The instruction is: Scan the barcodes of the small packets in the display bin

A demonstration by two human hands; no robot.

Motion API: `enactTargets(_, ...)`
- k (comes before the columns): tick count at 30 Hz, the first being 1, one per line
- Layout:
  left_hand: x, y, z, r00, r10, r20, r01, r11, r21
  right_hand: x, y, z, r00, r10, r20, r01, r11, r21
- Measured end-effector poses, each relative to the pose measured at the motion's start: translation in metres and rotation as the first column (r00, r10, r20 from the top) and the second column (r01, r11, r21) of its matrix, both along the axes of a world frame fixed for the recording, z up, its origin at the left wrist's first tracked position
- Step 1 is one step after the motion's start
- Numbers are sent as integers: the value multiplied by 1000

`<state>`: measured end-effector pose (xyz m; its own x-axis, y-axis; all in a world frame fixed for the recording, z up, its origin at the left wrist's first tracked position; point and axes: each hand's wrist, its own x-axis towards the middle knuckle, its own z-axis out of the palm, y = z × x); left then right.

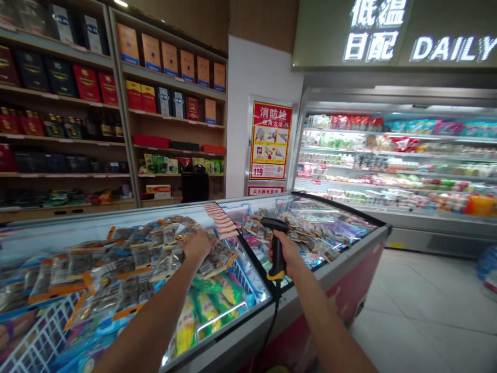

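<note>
In the head view, my right hand (289, 254) is wrapped around the handle of a black and yellow barcode scanner (278, 248), held upright over the freezer's front edge. A dark cable hangs from its base. My left hand (197, 244) reaches into the left part of the chest freezer, its fingers bent down and closed on a clear packet with orange edges. Its fingertips are partly hidden. Several similar packets (135, 254) lie heaped around it. Green and yellow bags (209, 305) lie nearer to me.
The chest freezer (357, 259) has a dark divider and glass over its right part. A white wire basket (42, 331) stands inside at the left. Shelves with boxes (171, 57) line the back wall. A lit refrigerated display (388, 155) stands at the right beyond a tiled floor (415, 295).
</note>
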<state>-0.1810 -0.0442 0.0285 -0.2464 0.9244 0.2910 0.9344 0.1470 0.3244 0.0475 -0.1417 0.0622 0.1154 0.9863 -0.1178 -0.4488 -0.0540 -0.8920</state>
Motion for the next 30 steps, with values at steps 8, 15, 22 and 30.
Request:
enactTargets(8,-14,35,12,932,-128,340,63,979,194,22,-3,3,998,-63,-26,63,998,8)
enactTargets(15,55,39,20,231,-407,884,226,906,359,26,-8,11,999,-36,-38,36,999,16)
enactTargets(22,128,42,6,-94,-452,887,387,804,451,38,-9,22,998,-7,-68,10,999,43)
enactTargets(30,151,51,7,-161,-359,919,300,869,392,47,-12,9,1000,-19,-17,19,1000,-6)
